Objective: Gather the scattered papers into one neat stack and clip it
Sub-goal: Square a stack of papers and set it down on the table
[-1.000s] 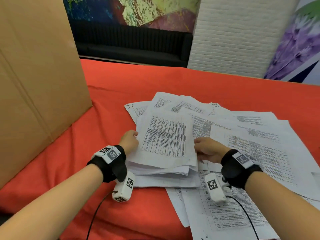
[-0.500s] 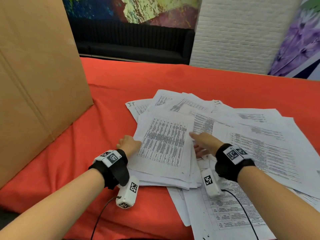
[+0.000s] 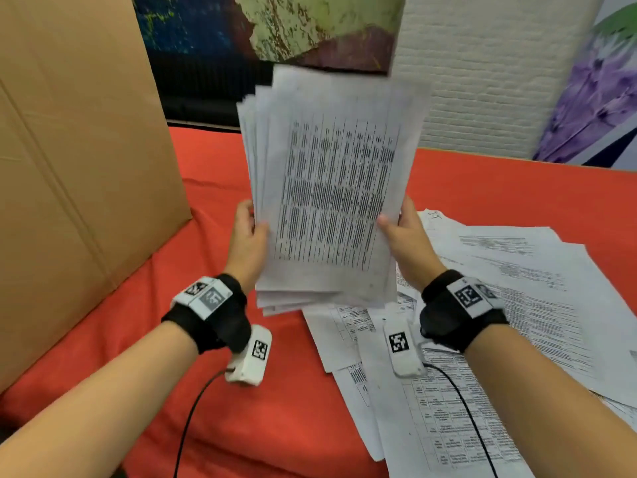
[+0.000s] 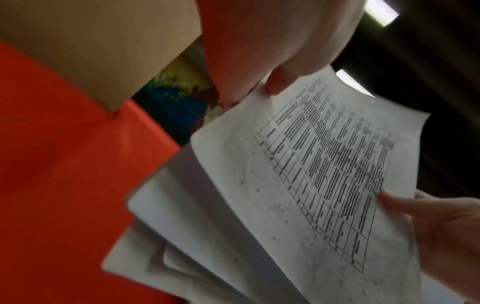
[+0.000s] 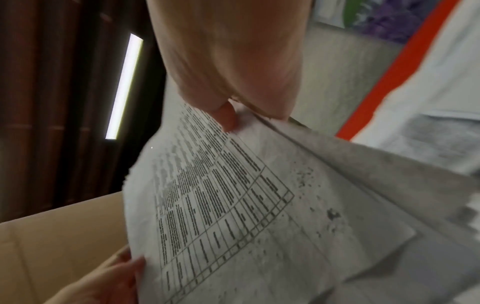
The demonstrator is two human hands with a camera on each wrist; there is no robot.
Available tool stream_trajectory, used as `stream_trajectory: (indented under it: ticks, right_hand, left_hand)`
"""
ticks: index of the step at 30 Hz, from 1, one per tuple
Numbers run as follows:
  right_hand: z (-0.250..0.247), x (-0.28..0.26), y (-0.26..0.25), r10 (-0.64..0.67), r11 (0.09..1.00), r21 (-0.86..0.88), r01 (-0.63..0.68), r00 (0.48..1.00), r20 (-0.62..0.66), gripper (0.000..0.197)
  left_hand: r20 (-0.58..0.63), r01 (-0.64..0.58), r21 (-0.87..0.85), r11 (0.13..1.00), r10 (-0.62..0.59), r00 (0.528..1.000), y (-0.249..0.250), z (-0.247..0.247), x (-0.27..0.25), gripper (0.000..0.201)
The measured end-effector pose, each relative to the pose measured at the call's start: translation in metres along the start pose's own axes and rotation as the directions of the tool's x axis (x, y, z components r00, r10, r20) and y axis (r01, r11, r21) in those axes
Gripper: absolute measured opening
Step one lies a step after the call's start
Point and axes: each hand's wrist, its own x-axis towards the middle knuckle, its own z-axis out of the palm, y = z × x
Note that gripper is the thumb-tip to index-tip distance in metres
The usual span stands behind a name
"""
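A loose stack of printed papers [image 3: 331,188] stands lifted upright above the red table, its sheets fanned unevenly along the left and bottom edges. My left hand [image 3: 247,236] grips its left edge, thumb on the front sheet. My right hand [image 3: 405,236] grips the right edge the same way. The left wrist view shows the stack [image 4: 298,195] with my left thumb [image 4: 278,82] on its top sheet. In the right wrist view my right thumb [image 5: 226,117] presses the printed sheet [image 5: 221,205]. More scattered papers [image 3: 517,305] lie flat on the table at the right. No clip is visible.
A tall cardboard box [image 3: 76,167] stands at the left on the red tablecloth [image 3: 275,426]. Behind the table are a dark sofa, a white brick pillar [image 3: 489,74] and painted walls. Cables run from both wrist cameras toward the near edge.
The stack lay flat on the table with both hands squaring its sides; now both hands have raised it upright, off the cloth.
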Motion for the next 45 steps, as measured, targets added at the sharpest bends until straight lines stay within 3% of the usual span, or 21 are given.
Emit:
stream_trajectory:
  ticks: [2,4,7,10,14,18,20,23,25,26,30,33,36,38,40,43,45]
  right_hand:
    - [0.003,0.01,-0.017,-0.082,0.996,-0.027,0.082,0.997,0.009,0.049]
    - [0.006,0.015,-0.03,-0.128,0.99,-0.05,0.128,0.992,0.017,0.052]
    - [0.01,0.015,-0.04,-0.187,0.982,-0.008,0.188,0.982,0.018,0.055]
    - [0.02,0.017,-0.05,-0.195,0.979,0.068,0.194,0.981,0.006,0.038]
    - [0.039,0.029,-0.068,-0.142,0.951,0.257,0.174,0.98,-0.14,0.035]
    - [0.048,0.032,-0.077,-0.246,0.941,0.209,0.264,0.963,-0.111,0.022]
    - [0.037,0.024,-0.058,-0.204,0.962,0.168,0.215,0.975,-0.084,0.029]
    - [0.025,0.009,-0.007,0.053,0.995,0.087,-0.058,0.996,0.065,0.046]
    - [0.032,-0.001,0.01,0.131,0.987,0.082,-0.141,0.984,0.12,0.034]
    - [0.039,-0.003,0.008,0.111,0.986,0.113,-0.123,0.988,0.106,0.028]
    - [0.053,0.009,-0.03,-0.075,0.973,0.216,0.077,0.997,-0.017,0.029]
    - [0.039,0.019,-0.036,-0.114,0.974,0.2,0.103,0.992,0.047,0.026]
    - [0.027,0.012,-0.002,-0.013,0.995,0.1,0.009,0.999,0.038,0.033]
    - [0.032,0.001,0.021,0.08,0.993,0.084,-0.085,0.995,0.066,0.031]
    - [0.044,-0.008,0.026,0.079,0.989,0.116,-0.091,0.992,0.101,0.034]
    - [0.059,-0.003,0.002,-0.018,0.979,0.201,0.012,0.999,0.031,0.031]
    - [0.058,0.004,-0.013,-0.081,0.976,0.206,0.073,0.996,0.032,0.034]
  left_hand:
    - [-0.011,-0.128,-0.008,0.992,0.128,0.992,0.028,0.0,0.01,0.047]
    - [-0.027,-0.15,-0.004,0.989,0.15,0.988,0.047,-0.003,0.015,0.05]
    - [-0.066,-0.186,-0.048,0.981,0.183,0.981,0.053,-0.006,0.017,0.034]
    - [-0.177,-0.202,-0.054,0.978,0.19,0.966,0.052,-0.001,0.018,0.051]
    - [-0.275,-0.249,-0.028,0.968,0.232,0.933,0.068,0.019,0.023,0.03]
    - [-0.212,-0.391,0.092,0.916,0.402,0.891,0.076,0.019,0.018,0.013]
    - [-0.224,-0.351,0.099,0.931,0.365,0.904,0.063,0.007,0.016,0.01]
    - [-0.186,-0.123,0.072,0.99,0.134,0.973,0.03,-0.01,0.007,0.027]
    - [-0.172,-0.042,0.051,0.998,0.051,0.984,0.015,-0.007,-0.001,0.039]
    - [-0.188,-0.072,0.026,0.997,0.075,0.979,0.015,-0.004,-0.002,0.041]
    - [-0.257,-0.262,-0.041,0.964,0.243,0.936,0.04,0.003,0.017,0.011]
    - [-0.168,-0.284,-0.142,0.948,0.26,0.951,0.048,-0.012,0.032,0.013]
    - [0.053,-0.12,-0.1,0.988,0.125,0.991,0.018,-0.03,0.028,0.026]
    - [0.107,0.009,-0.023,1.0,-0.006,0.994,-0.011,-0.032,0.014,0.032]
    - [0.017,0.011,-0.02,1.0,-0.01,1.0,-0.022,-0.024,0.001,0.026]
    - [-0.16,-0.109,-0.11,0.988,0.091,0.983,0.001,-0.011,-0.001,0.01]
    - [-0.186,-0.186,-0.142,0.972,0.159,0.97,0.021,-0.012,0.004,0.012]
